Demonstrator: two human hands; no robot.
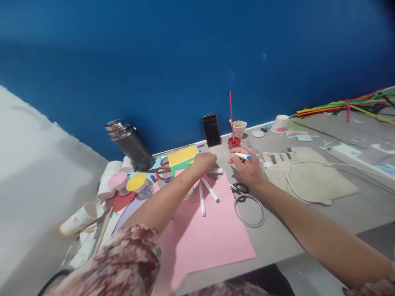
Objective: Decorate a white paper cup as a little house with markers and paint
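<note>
Your right hand (248,166) pinches a white blue-tipped marker (242,156) near the table's (308,222) far edge; your left hand (204,161) is curled over a white marker cap (217,170) on the pink paper sheet (203,234). Two loose markers (206,195), black scissors (239,190) and a red paint pot (234,142) crowd close.

Deep blue wall (185,61), grey table (354,205)

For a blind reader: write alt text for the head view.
Two bare hands work over a pink sheet on a cluttered grey craft table: the right hand holds a blue-tipped marker, the left hand rests on small items at the sheet's top. Two markers, scissors and a phone lie nearby.
</note>
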